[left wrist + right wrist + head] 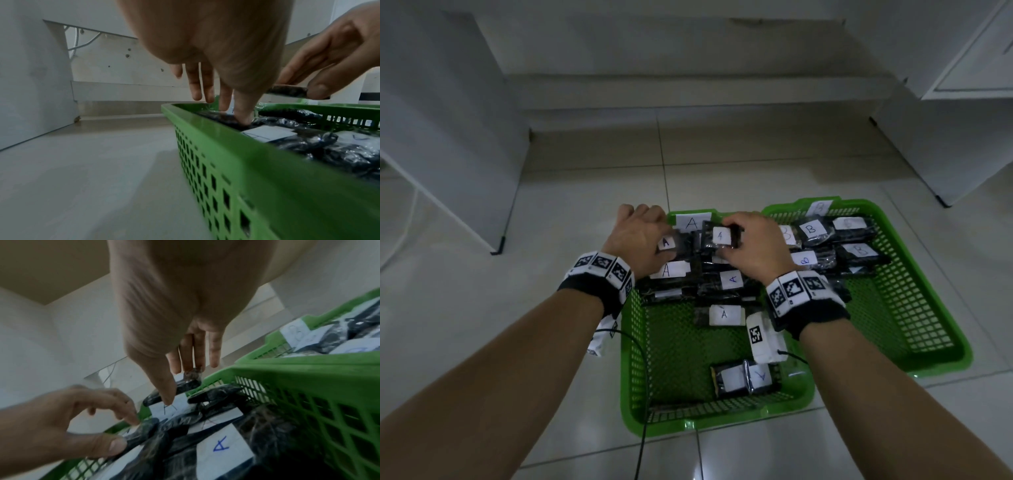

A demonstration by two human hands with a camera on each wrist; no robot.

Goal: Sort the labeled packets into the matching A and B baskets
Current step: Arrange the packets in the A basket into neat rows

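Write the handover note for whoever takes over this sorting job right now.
Right hand: pinching an A packet above the A basket.
Left hand: gripping another A packet at that basket's far left.
Done: A packets lie in the A basket, B packets in the B basket; no loose packets visible on the floor.
Left: set down both held packets in A.

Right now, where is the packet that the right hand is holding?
In the head view the right hand holds the A packet over the far end of the left basket, beside its A tag.
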